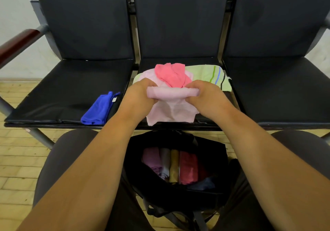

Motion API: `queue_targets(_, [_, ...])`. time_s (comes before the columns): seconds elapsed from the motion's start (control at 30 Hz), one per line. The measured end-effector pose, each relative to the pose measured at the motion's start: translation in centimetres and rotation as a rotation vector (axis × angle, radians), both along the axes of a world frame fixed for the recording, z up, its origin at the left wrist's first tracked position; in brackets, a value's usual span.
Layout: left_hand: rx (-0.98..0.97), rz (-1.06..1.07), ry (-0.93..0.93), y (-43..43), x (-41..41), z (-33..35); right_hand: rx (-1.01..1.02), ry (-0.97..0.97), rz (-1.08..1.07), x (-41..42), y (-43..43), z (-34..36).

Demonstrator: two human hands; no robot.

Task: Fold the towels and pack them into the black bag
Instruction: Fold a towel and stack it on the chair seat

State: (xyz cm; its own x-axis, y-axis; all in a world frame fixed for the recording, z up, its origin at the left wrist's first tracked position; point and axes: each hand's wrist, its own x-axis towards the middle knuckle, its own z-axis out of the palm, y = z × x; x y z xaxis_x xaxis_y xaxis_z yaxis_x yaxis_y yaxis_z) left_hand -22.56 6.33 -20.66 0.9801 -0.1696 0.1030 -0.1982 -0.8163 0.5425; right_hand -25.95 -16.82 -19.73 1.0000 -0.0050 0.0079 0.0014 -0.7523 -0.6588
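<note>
Head view looked down on a row of dark padded seats, with both forearms reaching toward twelve o'clock. The left hand [141, 93] and the right hand [207, 95] each gripped one end of the rolled top edge of the pale pink towel [171, 113], fingers curled round the roll. The hands were apart, with the roll stretched between them. The rest of that towel hung below the roll and lay over the front edge of the middle seat [178, 61].

At twelve o'clock from the hands a coral towel [171, 75] sat crumpled on the same seat. At one o'clock a green striped towel [209, 75] lay spread flat beneath it. At nine o'clock, on the left seat [62, 88], a blue towel [98, 111] lay folded near the front edge, well apart from the hands.

At six o'clock from the hands the black bag [214, 146] stood on the floor [17, 159] between the person's knees [67, 150], its mouth open. Inside it the packed towels [187, 168] stood side by side as rolls (purple, grey, yellow and red, with something dark blue at the five o'clock corner that was too dim to make out). A reddish-brown armrest [19, 41] showed at ten o'clock in the frame.
</note>
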Motion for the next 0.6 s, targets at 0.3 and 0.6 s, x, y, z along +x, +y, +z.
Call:
queue_targets(0.3, [-0.309,0.08,0.178,1.3,0.1,1.0,0.384,0.147,-0.141,0.3,-0.3,0.6])
queue_targets(0.6, [-1.047,0.121,0.63,1.1,-1.1,3.0,1.112,0.434,-0.232,-0.3,-0.9,2.0])
